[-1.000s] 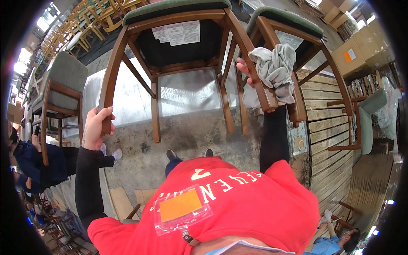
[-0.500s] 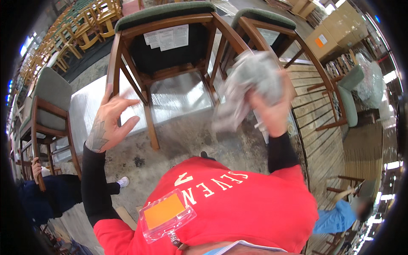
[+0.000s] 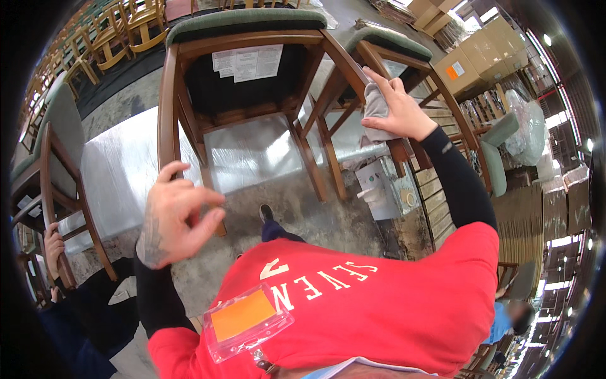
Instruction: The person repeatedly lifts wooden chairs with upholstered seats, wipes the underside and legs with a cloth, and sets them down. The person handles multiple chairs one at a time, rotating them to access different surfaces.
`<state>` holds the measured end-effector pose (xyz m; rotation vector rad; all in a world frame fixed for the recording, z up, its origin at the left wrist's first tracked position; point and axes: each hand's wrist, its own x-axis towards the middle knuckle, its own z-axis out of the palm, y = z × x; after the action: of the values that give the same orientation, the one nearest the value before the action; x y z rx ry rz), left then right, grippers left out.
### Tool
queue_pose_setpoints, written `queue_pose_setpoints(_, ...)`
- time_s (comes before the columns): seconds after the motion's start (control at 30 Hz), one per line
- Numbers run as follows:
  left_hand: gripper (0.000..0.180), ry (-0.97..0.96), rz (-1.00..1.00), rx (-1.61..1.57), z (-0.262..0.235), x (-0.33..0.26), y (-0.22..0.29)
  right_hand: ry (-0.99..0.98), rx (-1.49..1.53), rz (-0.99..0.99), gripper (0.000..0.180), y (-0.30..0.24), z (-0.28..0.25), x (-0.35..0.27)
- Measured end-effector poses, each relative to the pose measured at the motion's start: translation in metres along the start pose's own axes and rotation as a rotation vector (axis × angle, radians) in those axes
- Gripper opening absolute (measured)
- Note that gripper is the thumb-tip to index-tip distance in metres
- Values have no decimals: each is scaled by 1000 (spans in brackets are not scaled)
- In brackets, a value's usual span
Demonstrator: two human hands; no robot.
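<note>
The right hand [image 3: 405, 115] clasps grey cloth [image 3: 376, 108] against the slanting chair leg [image 3: 345, 60]; the left hand [image 3: 173, 221] hovers empty, fingers half-curled.

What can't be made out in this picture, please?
In the head view:
Wood beneath the grey cloth: hidden by cloth and right hand.
Paper labels under the chair seat: print too small.
Whether the left hand touches the chair leg: they overlap, blurred.
Co-worker: cut off by the lower-left rim.
</note>
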<state>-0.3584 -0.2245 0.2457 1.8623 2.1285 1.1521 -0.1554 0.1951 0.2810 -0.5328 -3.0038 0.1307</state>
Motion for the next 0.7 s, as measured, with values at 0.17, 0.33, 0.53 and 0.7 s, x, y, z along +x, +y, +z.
queue_pose_setpoints(0.17,13,-15,-31,-49,-3,2,-5,126,-56,75,137,25,58,155)
queue_pose_setpoints(0.33,14,73,46,-169,1,6,-7,301,-45,28,139,63,47,244)
queue_pose_setpoints(0.53,11,141,-108,-113,11,14,0,0,36,43,122,37,39,99)
queue_pose_setpoints(0.7,12,65,11,-158,2,12,-8,-31,9,94,114,-1,2,-33)
